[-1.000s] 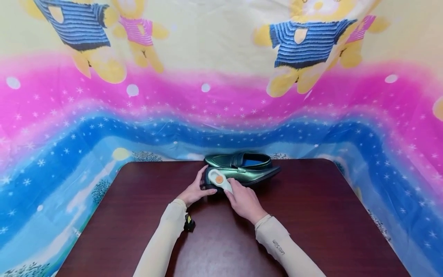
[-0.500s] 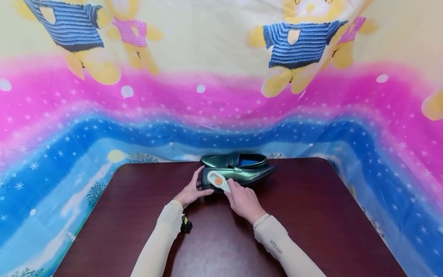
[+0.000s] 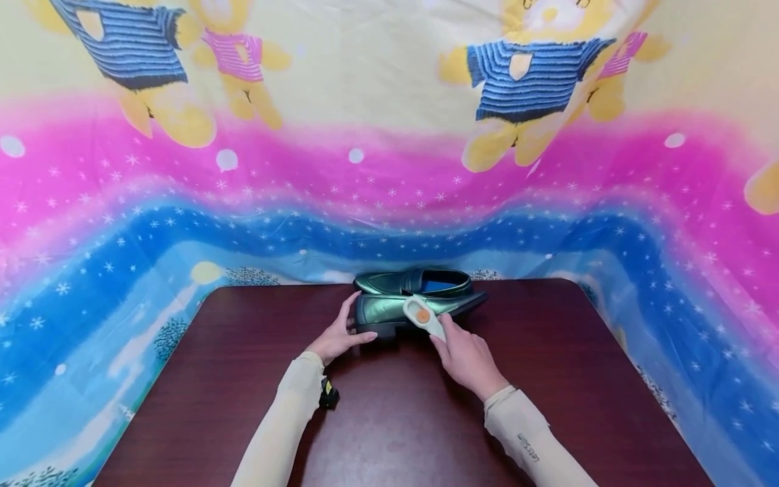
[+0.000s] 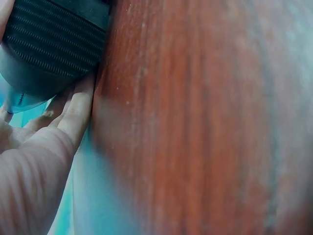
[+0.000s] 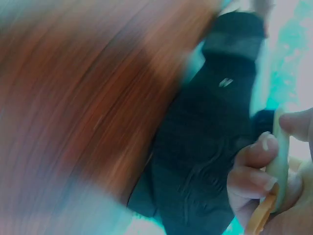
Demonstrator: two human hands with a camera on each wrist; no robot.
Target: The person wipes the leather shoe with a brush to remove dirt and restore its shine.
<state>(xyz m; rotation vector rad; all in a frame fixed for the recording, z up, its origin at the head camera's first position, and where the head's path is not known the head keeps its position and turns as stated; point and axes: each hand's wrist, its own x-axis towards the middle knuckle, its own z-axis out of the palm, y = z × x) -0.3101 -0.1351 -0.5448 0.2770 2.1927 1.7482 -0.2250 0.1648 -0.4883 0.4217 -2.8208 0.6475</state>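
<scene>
A shiny green loafer lies tilted at the table's far edge, heel to the left. Its dark ridged heel fills the corner of the left wrist view. My left hand holds that heel between thumb and fingers. My right hand grips the handle of a pale tool with an oval head and orange disc, held against the shoe's side; its working face is hidden. The black sole shows in the right wrist view. Behind lies a second green loafer, pointing left.
Both shoes stand on a dark reddish-brown table with rounded far corners. A printed cloth with bears and snowflakes hangs close behind and along the sides. A small black device sits at my left wrist.
My right hand has moved the pale tool rightward from near the loafer's heel to its middle. My left hand keeps its hold on the heel. The head view has shifted slightly.
</scene>
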